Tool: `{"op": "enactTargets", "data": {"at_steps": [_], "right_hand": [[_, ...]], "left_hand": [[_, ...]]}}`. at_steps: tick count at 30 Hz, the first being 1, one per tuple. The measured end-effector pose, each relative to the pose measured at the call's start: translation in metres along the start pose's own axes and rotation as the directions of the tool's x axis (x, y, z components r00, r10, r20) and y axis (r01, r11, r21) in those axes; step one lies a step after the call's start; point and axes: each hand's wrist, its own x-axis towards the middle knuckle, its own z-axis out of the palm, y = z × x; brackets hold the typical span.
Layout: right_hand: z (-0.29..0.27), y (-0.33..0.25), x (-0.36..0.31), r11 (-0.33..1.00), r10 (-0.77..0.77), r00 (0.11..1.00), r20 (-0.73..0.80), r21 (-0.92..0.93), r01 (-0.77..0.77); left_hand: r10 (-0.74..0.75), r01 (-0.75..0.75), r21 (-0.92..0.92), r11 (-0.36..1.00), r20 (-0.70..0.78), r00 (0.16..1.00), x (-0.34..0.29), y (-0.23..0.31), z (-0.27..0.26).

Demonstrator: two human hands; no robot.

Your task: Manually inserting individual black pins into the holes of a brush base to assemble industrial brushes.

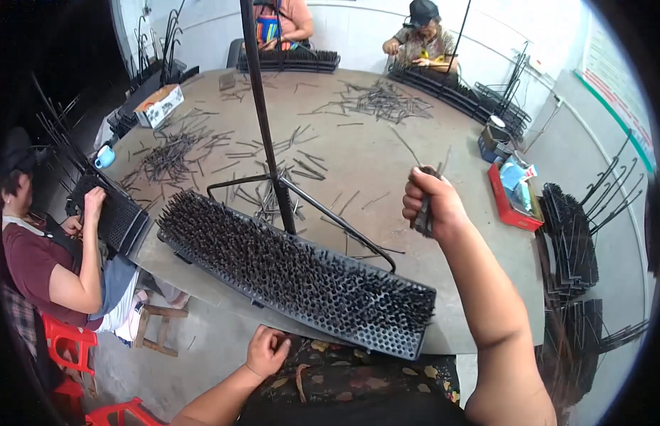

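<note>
A long, curved black perforated board [407, 343] lies tilted across the table's near edge and my lap. Short dark strips [273, 259] stand densely in most of its holes; bare holes show at the right end and lower right. Above the board's right half, apart from it, my right hand [435, 204] is closed around a bundle of thin dark strips [424, 216], a few ends sticking up past the fist. My left hand [268, 351] rests by my lap just below the board's lower edge, fingers curled; whatever they may hold is hidden.
A dark metal pole [262, 113] with bent legs rises behind the board. Loose strips [170, 157] lie in piles on the table [458, 298]. A red bin [511, 206] stands at right, a blue mug [104, 156] at left. Several co-workers sit around, one [57, 255] at left.
</note>
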Motion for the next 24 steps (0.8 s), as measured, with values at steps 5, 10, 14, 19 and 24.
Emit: {"op": "enactTargets", "data": {"at_steps": [5,10,14,19,24], "right_hand": [[0.056,0.030,-0.155,0.866,0.124,0.992,-0.026,-0.485,-0.121],[0.030,0.122,-0.232,0.763,0.344,0.933,0.100,-0.610,-0.216],[0.034,0.142,-0.255,0.888,0.232,0.973,0.010,-0.410,-0.207],[0.036,0.176,-0.258,0.989,0.070,0.994,-0.085,-0.122,-0.080],[0.030,0.177,-0.263,0.973,0.223,0.973,-0.049,0.076,-0.219]], "left_hand": [[0.234,-0.226,0.063,0.972,-0.297,0.926,-0.015,0.050,-0.028],[0.571,-0.583,0.243,0.776,0.124,0.812,0.031,0.200,-0.076],[0.250,-0.258,-0.018,0.966,0.328,0.911,-0.006,0.187,-0.040],[0.033,0.086,-0.189,0.978,0.548,0.836,-0.045,0.205,0.005],[0.094,-0.046,-0.218,0.975,0.216,0.972,-0.035,0.198,-0.016]]}}
